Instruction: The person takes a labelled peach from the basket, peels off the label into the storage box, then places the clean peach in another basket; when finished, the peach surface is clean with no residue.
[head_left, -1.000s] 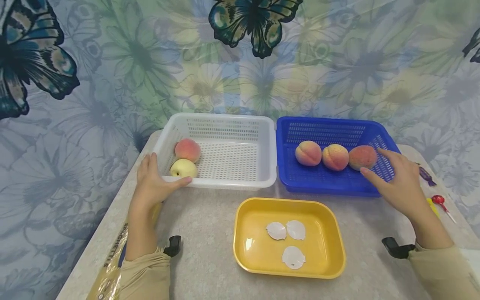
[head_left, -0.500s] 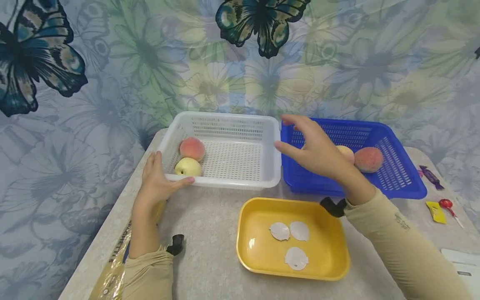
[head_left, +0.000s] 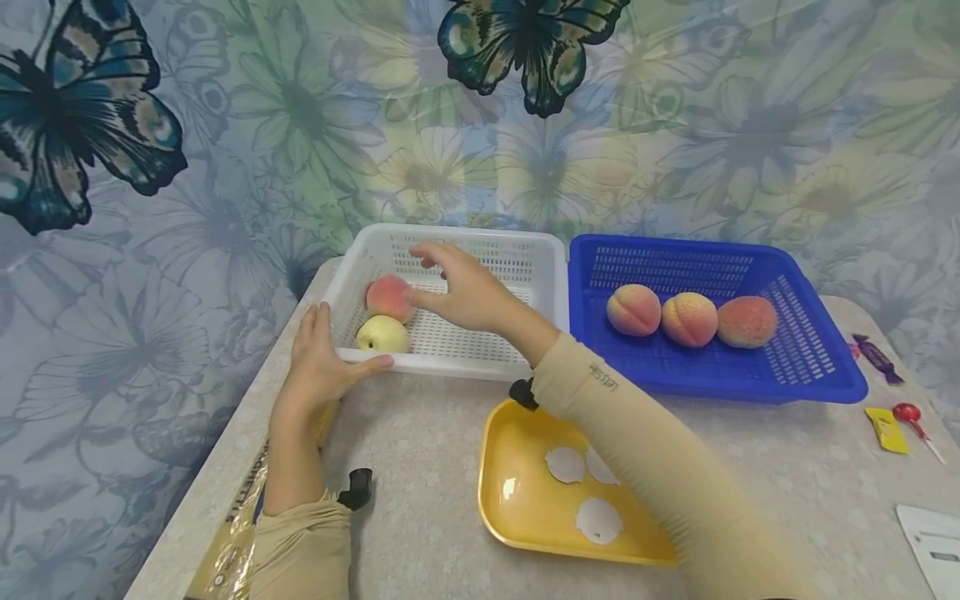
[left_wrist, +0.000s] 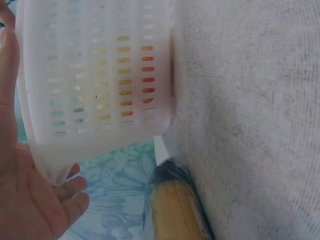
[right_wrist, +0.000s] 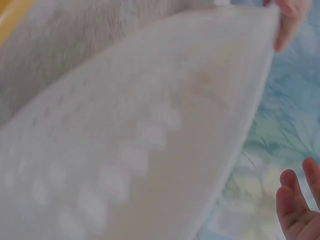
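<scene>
My left hand (head_left: 318, 371) holds the front left corner of a white plastic basket (head_left: 450, 364). In the left wrist view its fingers (left_wrist: 75, 205) curl under the rim. Inside the basket, at its left end, a pink peach (head_left: 388, 297) lies behind a pale yellow round fruit (head_left: 382, 335) with a dark dimple. My right hand (head_left: 472, 292) reaches in over the basket, fingers spread and loosely bent, thumb tip overlapping the pink peach's right edge. It grips nothing. The right wrist view has the basket wall blurred up close, with those fingers (right_wrist: 295, 205) apart above it.
A blue basket (head_left: 705, 379) with three peaches (head_left: 690, 320) stands on the right. In front, a yellow tray (head_left: 491, 500) with white round pieces lies partly under my right sleeve. A spaghetti packet (head_left: 232, 533) is at left; a purple-wrapped candy (head_left: 877, 358), yellow packet (head_left: 887, 430) and red lollipop (head_left: 907, 412) lie at right.
My right hand has left the rightmost peach in the blue basket and swung left, with nothing in it, over the white basket. The left hand stays at its corner; the fruit has not moved.
</scene>
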